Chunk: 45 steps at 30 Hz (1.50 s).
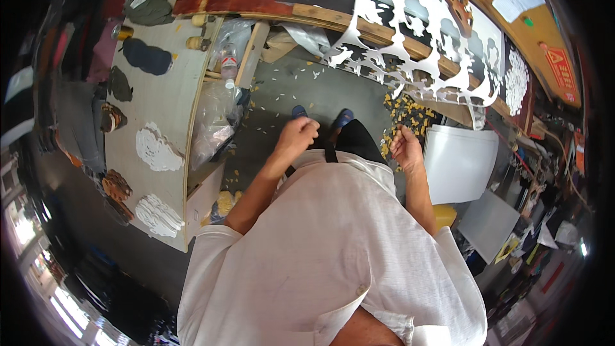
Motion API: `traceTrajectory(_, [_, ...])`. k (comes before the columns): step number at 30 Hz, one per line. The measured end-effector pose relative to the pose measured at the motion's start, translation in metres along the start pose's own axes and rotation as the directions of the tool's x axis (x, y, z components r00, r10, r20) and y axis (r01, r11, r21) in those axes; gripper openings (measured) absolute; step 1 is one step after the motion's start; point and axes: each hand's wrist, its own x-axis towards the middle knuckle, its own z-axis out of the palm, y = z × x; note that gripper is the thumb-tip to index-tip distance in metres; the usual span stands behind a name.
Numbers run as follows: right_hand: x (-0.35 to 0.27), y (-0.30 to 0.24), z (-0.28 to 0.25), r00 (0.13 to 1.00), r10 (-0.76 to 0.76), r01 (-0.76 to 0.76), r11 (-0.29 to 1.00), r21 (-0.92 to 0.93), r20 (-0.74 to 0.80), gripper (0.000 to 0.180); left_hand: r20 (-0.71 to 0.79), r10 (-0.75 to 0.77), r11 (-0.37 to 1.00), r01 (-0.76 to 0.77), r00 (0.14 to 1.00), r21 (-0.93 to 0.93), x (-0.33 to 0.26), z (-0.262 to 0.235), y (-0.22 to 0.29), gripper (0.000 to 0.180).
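My left hand hangs in front of my waist, its fingers curled into a loose fist; the inside of the fist is hidden. To the right, my right hand is raised beside my hip with bent, gathered fingers, and nothing shows between them. Beyond it, a white sheet with many shaped cut-outs lies on the far workbench, its lacy near part drooping over the edge. A brown carved-looking piece rests on that sheet. Neither hand touches the sheet.
Stacked white cut shapes and a dark cap-like item lie on the left table. A bottle stands among plastic bags. Yellow scraps litter the floor. Plain white sheets lean at the right.
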Motion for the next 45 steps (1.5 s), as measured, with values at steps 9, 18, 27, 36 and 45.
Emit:
traceTrajectory(9, [-0.011,-0.123,-0.021,0.850,-0.503,0.478,0.861,-0.174,-0.157,0.021,-0.367,0.414,0.910,-0.372,0.833,0.183,0.093,-0.033,0.092,0.023])
traceTrajectory(18, [-0.003,-0.351,-0.084,0.326,-0.945,0.440,0.125,-0.889,0.029,0.044,-0.261,0.829,0.477,-0.383,0.494,0.791,0.177,0.046,0.212,0.043])
traceTrajectory(27, [0.052,-0.355,-0.083,0.350,-0.868,0.360,-0.223,-0.906,0.352,0.031,-0.263,0.817,0.421,-0.220,0.514,0.880,0.184,0.062,0.197,0.034])
traceTrajectory(36, [0.027,-0.380,-0.049,0.418,-0.887,0.437,0.010,-0.899,0.194,0.029,-0.406,0.706,0.553,-0.094,0.580,0.828,0.186,0.069,0.222,0.033])
traceTrajectory(45, [0.072,-0.394,0.137,0.544,-0.672,0.491,-0.231,-0.840,0.502,0.069,-0.111,0.867,0.416,-0.584,0.486,0.698,0.208,0.140,0.291,0.021])
